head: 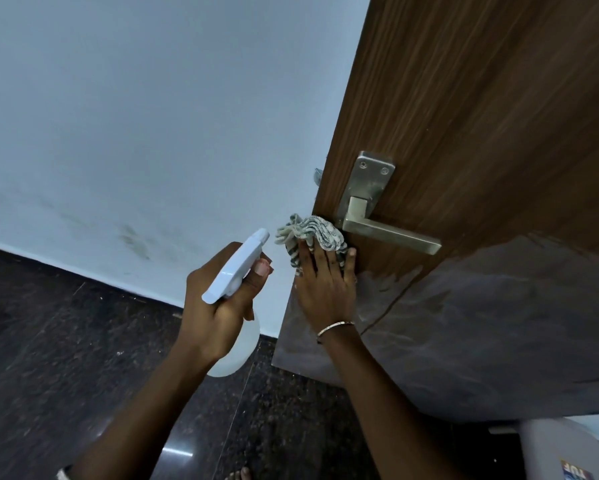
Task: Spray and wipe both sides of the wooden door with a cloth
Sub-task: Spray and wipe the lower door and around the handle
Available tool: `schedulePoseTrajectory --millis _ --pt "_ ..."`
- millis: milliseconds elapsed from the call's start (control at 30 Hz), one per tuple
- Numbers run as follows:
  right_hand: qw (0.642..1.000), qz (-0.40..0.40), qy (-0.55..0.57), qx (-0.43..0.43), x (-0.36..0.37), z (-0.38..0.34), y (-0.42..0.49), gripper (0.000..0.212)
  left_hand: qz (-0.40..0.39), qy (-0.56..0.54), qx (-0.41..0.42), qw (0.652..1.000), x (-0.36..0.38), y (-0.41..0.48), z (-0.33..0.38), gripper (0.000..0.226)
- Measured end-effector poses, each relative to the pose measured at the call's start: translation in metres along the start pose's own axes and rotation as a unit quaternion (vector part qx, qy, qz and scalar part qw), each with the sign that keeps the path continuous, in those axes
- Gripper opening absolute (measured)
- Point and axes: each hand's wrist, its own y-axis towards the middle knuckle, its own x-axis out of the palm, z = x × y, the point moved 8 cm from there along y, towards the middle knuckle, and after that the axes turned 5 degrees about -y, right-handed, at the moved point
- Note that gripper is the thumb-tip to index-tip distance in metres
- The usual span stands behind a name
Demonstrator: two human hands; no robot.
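Door: the wooden door point(481, 98) stands edge-on ahead of the right hand and fills the space above and to that hand's right; brown grain runs up its upper part.
Lower panel: a grey panel point(481, 323) covers the door beneath and beside the right hand, with pale streaks and smears across it.
Handle: a metal lever handle point(388, 233) on its plate sits just above the right hand's fingertips, the lever pointing away to that hand's right.
Right hand: the right hand point(326, 289) lies flat against the door with its fingers straight and spread, pressing the cloth; a thin bracelet point(334, 327) circles the wrist.
Cloth: the striped cloth point(315, 232) is bunched over the right fingertips, touching the door's edge just beside the handle plate.
Left hand: the left hand point(218, 299) is wrapped round the neck of the spray bottle point(237, 268), just beside the right hand and not touching it; the nozzle points toward the cloth.
Wall: a pale wall point(135, 116) stretches beyond and above the left hand, with faint dark smudges point(135, 240) low on it.
Floor: dark speckled stone floor point(48, 341) lies below both hands.
Corner: a white container point(561, 448) sits low, under the door, well to the right of the right arm.
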Motion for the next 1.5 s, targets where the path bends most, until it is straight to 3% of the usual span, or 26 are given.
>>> schedulePoseTrajectory --millis 100,233,300,433,567,633,767,900,1000,1100,1133,1200,1300,1367,1500 --pt "1.000 0.008 -0.019 0.008 -0.001 0.036 -0.021 0.070 -0.022 -0.020 -0.007 1.000 0.018 -0.010 -0.004 0.017" --pt "0.982 0.076 -0.031 0.171 -0.040 0.102 -0.027 0.054 -0.074 -0.010 -0.004 0.997 0.050 -0.021 -0.001 0.029" --pt "0.970 0.133 0.017 0.204 -0.062 0.115 -0.009 0.049 -0.095 -0.015 -0.001 0.995 0.069 -0.027 0.004 0.025" --pt "0.976 0.184 0.003 0.119 -0.076 0.103 0.030 0.071 -0.122 -0.033 0.024 0.992 0.110 -0.037 0.021 0.007" --pt "0.983 0.183 -0.010 0.023 -0.077 0.139 0.013 0.044 -0.138 -0.074 0.012 0.988 0.148 -0.035 0.028 0.010" --pt "0.985 0.170 -0.030 0.026 -0.076 0.180 -0.011 0.048 -0.150 -0.077 0.017 0.986 0.162 -0.033 0.030 0.009" --pt "0.957 0.168 -0.013 0.237 -0.080 0.291 -0.064 0.056 -0.175 -0.077 0.018 0.981 0.183 -0.030 0.031 0.005" --pt "0.873 0.213 0.098 0.427 -0.088 0.334 -0.083 0.075 -0.176 -0.062 0.010 0.982 0.193 -0.032 0.025 0.007" --pt "0.836 0.254 0.144 0.465 -0.091 0.322 -0.075 0.066 -0.159 -0.035 0.006 0.987 0.195 -0.033 0.020 0.019" --pt "0.812 0.282 0.196 0.472 -0.096 0.312 -0.066 0.067 -0.171 -0.016 -0.009 0.985 0.194 -0.032 0.013 0.015" --pt "0.815 0.281 0.200 0.465 -0.098 0.307 -0.061 0.070 -0.175 -0.017 -0.014 0.984 0.193 -0.032 0.011 0.015" --pt "0.857 0.263 0.166 0.412 -0.106 0.282 -0.039 0.069 -0.174 -0.025 -0.025 0.984 0.190 -0.031 0.005 0.017" --pt "0.944 0.208 0.072 0.245 -0.111 0.222 -0.001 0.053 -0.149 -0.041 -0.023 0.988 0.184 -0.028 0.004 0.024" --pt "0.981 0.165 0.009 0.106 -0.102 0.187 0.008 0.048 -0.140 -0.047 -0.009 0.989 0.181 -0.027 0.006 0.020" --pt "0.967 0.159 -0.138 -0.145 -0.079 0.189 -0.014 0.045 -0.122 -0.047 -0.011 0.991 0.180 -0.029 0.008 0.020"
